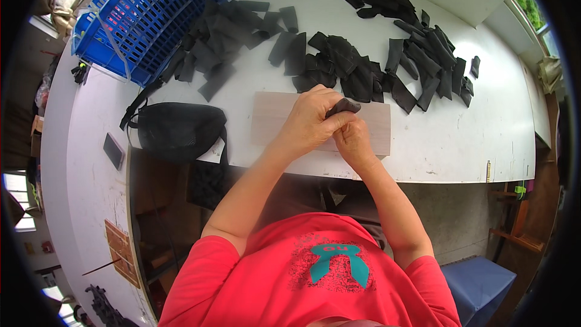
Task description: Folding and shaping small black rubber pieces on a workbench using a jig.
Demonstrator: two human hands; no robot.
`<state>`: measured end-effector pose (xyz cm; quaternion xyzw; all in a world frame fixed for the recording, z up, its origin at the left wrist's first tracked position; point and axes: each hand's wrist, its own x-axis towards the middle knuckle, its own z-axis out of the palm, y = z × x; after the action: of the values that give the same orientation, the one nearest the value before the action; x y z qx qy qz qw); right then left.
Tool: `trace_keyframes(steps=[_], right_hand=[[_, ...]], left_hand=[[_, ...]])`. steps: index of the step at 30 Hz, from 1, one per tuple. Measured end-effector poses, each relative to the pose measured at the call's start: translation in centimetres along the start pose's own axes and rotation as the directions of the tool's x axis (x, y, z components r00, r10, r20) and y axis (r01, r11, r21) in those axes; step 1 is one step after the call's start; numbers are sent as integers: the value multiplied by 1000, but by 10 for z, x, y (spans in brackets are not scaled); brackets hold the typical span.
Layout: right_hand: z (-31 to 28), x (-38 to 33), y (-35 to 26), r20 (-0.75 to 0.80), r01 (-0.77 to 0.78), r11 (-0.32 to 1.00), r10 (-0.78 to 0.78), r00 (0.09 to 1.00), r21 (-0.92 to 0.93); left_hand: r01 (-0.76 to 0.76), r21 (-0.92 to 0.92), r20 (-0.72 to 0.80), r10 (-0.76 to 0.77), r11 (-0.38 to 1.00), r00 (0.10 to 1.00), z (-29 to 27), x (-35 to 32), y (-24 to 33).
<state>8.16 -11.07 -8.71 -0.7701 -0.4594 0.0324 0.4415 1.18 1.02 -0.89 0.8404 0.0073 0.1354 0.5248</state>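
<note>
The left hand (310,120) and right hand (354,139) grip a black fabric piece (344,106) above a wooden board (376,126) near the front edge of the bench (460,151). Black fabric strips (351,63) lie beyond; a blue plastic crate (159,13) stands toward the far-left corner.

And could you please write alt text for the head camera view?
The left hand and right hand together hold a small black piece over a pale board on a white table. Beyond lie heaps of black pieces; a blue plastic basket and a black bag are at left.
</note>
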Motion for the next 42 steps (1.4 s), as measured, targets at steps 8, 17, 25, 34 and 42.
trace_keyframes(steps=[8,17,25,34,42], right_hand=[[-29,15,-36,71,-34,997,39,997,-70],[-22,18,-32,38,82,968,-75,996,-238],[-25,18,-41,89,53,947,-25,996,-317],[-91,56,-70,171,-108,901,38,984,420],[-126,68,7,-170,-459,691,637,752,559]], left_hand=[[-111,-649,-291,-111,753,950,5,-16,14],[-224,-818,-372,-191,530,908,9,-21,-10],[-213,-735,-438,-211,644,874,9,-25,-10],[43,-321,-710,-271,946,650,-28,4,-54],[549,392,-768,-67,738,638,-60,65,-124]])
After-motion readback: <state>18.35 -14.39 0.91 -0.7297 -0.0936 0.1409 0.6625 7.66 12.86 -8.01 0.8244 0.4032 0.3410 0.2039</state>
